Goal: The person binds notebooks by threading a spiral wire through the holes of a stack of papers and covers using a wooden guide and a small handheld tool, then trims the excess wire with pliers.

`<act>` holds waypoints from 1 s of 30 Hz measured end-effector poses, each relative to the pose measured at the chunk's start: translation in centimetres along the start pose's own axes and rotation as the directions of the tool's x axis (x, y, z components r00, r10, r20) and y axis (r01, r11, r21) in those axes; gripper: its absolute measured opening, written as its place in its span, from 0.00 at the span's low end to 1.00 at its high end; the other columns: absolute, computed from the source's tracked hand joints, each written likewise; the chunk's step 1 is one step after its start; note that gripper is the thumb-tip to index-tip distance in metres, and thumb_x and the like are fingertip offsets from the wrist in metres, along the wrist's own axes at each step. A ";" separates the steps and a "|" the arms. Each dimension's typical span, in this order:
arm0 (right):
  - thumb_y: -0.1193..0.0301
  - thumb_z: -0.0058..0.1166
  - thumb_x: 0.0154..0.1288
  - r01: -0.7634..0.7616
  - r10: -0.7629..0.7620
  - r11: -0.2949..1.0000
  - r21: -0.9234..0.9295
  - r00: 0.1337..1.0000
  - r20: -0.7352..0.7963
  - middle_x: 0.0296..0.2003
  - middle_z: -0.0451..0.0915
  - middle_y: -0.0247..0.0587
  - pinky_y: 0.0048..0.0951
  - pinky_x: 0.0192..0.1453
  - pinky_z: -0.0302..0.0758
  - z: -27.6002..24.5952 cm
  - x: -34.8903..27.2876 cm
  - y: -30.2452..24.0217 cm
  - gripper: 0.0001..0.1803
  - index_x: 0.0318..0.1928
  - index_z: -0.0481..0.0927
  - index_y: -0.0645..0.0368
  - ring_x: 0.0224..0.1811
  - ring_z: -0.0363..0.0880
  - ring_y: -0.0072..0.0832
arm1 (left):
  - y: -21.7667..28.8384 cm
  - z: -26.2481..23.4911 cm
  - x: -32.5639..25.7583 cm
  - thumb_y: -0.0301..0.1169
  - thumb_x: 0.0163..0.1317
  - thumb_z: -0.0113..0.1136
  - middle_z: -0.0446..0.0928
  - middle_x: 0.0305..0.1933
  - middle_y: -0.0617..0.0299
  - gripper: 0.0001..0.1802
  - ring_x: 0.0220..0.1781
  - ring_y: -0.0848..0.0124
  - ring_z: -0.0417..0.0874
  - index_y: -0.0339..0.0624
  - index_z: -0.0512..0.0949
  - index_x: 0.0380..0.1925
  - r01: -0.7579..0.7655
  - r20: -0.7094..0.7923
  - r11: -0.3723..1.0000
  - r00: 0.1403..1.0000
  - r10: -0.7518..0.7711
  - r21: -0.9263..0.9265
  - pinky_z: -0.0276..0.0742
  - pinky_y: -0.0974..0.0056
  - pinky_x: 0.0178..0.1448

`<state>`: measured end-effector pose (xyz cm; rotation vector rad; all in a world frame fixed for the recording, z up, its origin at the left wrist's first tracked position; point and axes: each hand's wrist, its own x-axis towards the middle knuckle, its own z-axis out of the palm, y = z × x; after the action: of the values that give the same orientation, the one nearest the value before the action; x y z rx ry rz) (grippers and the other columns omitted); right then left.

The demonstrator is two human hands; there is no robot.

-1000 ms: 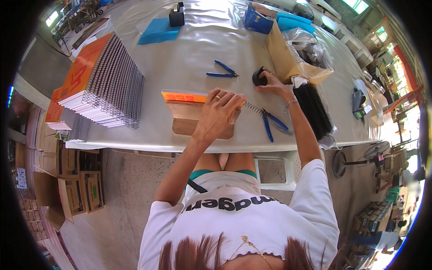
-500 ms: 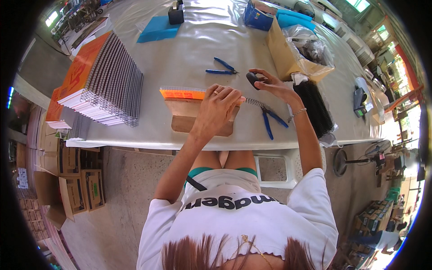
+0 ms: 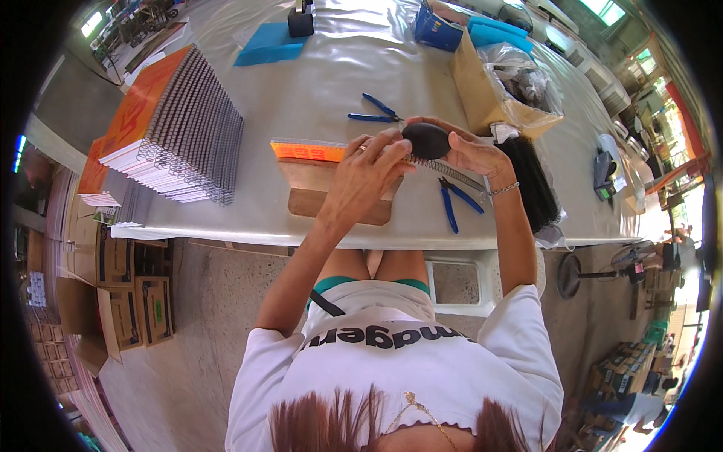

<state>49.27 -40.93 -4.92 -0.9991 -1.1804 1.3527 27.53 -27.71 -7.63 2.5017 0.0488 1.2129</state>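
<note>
An orange-covered notebook [image 3: 305,151] rests against a wooden block [image 3: 316,203] at the table's near edge. My left hand [image 3: 364,166] is closed over the notebook's right end, fingertips hiding where a wire coil [image 3: 459,175] meets it. The loose part of that coil sticks out to the right. My right hand [image 3: 476,152] grips a smooth black oval object [image 3: 426,141], held against the coil beside my left fingertips. One pair of blue-handled cutters [image 3: 458,205] lies just below the coil; a second blue-handled pair [image 3: 373,110] lies beyond my hands.
A tall stack of coil-bound orange books [image 3: 177,128] stands at left. To the right are a bundle of black coils [image 3: 533,184] and a cardboard box [image 3: 474,83] lined with plastic. Blue sheets [image 3: 271,45] and a black tape dispenser [image 3: 300,22] lie at the back.
My right hand has moved left, bringing the black oval object to the coil, its broad face now showing. The loose coil stretches out straighter. My left hand stays on the notebook.
</note>
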 end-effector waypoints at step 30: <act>0.44 0.65 0.63 -0.055 0.095 0.934 -0.354 0.991 0.097 0.56 0.81 0.39 0.27 0.66 0.68 2.4 2.6 -2.7 0.39 0.66 0.77 0.56 0.59 0.74 0.24 | 0.4 -0.8 -2.0 0.41 0.41 0.83 0.78 0.38 0.60 0.23 0.55 0.55 0.72 0.41 0.81 0.32 0.360 -0.137 0.931 0.927 -0.349 0.062 0.65 0.50 0.63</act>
<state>47.08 -38.66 -1.78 -1.2424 -1.5193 1.2964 25.58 -28.24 -8.53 2.3462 0.5725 1.2273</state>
